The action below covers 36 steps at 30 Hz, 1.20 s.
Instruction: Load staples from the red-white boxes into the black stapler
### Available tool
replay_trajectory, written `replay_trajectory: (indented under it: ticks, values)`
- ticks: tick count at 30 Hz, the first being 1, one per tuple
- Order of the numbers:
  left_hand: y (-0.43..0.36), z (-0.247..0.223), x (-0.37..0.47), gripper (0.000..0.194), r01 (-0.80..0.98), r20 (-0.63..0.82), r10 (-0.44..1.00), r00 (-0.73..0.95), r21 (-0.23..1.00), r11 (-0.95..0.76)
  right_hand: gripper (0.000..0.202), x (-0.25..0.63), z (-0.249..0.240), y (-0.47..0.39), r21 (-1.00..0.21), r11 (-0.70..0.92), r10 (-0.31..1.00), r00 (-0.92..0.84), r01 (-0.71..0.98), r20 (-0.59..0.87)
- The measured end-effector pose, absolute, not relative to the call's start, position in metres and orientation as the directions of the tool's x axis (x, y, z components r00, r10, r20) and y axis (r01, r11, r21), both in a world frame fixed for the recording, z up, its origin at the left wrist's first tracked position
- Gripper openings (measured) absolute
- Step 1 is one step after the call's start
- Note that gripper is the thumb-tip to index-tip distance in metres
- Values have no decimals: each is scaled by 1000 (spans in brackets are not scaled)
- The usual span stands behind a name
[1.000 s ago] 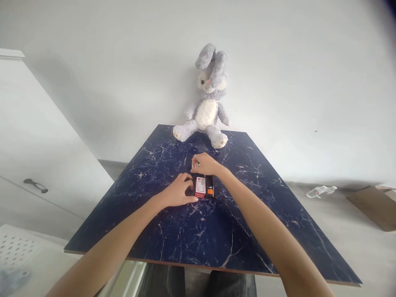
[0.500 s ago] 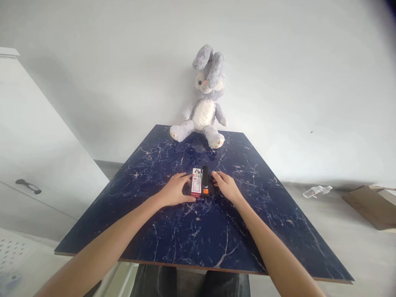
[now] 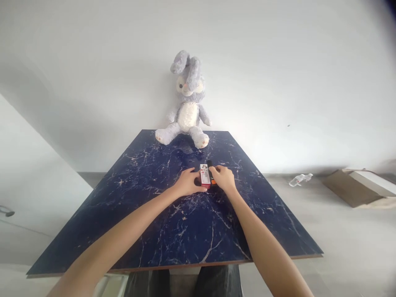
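The middle of the dark blue marbled table [image 3: 173,231] holds a small white and red box [image 3: 204,175] beside a long black object with an orange part [image 3: 213,181]; its exact kind is unclear, though it is shaped like a stapler. Thumb and fingers of my left hand [image 3: 187,182] close around the box from the left. From the right, my right hand [image 3: 225,178] grips the black object, its thumb lying over the top and covering part of it. Box and black object lie side by side, close together.
A grey and white plush rabbit [image 3: 188,107] sits at the table's far edge against the wall. On the floor to the right are a clear plastic bottle [image 3: 300,180] and a cardboard box [image 3: 343,187]. A white cabinet [image 3: 27,177] stands left.
My right hand has come left and taken hold of the black object. My left hand stays at the box. The view has turned slightly to the right.
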<state>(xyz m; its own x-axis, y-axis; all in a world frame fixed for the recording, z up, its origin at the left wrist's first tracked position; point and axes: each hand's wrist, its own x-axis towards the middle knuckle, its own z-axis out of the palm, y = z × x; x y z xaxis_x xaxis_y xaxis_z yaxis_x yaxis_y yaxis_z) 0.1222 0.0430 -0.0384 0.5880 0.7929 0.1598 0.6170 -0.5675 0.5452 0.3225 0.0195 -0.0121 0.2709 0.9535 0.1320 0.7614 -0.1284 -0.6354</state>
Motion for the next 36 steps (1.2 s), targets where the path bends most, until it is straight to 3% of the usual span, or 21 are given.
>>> replay_trajectory:
  ticks: [6,13,16,20,23,27,29,31,33,36]
  values:
    - [87,-47,236,62,601,207,776,596,526,-602,53,408,-22,38,-677,-311,829,539,667,150]
    - [97,-56,259,57,570,280,733,620,480,-666,46,433,-37,51,-815,-260,773,617,519,146]
    - [93,-57,254,55,569,317,712,627,437,-696,43,430,-38,52,-845,-177,710,660,505,246]
    - [86,-51,237,33,541,462,679,570,410,-734,25,419,-29,46,-755,-74,495,681,652,540]
    - [84,-45,211,33,620,508,703,497,359,-698,20,394,-21,38,-608,38,432,536,793,725]
    - [81,-40,159,48,784,365,825,431,300,-543,30,334,-28,31,-328,252,587,125,910,800]
    - [77,-39,129,48,814,314,859,404,306,-494,29,301,-37,33,-164,418,702,-203,893,683]
    - [73,-39,102,40,826,310,877,368,323,-462,22,273,-43,39,-110,516,784,-417,850,460]
    - [68,-40,83,30,826,335,886,322,358,-436,15,253,-47,46,-129,491,847,-438,862,300]
    - [64,-43,75,49,793,391,859,331,378,-478,15,237,-47,54,-163,388,905,-342,907,255]
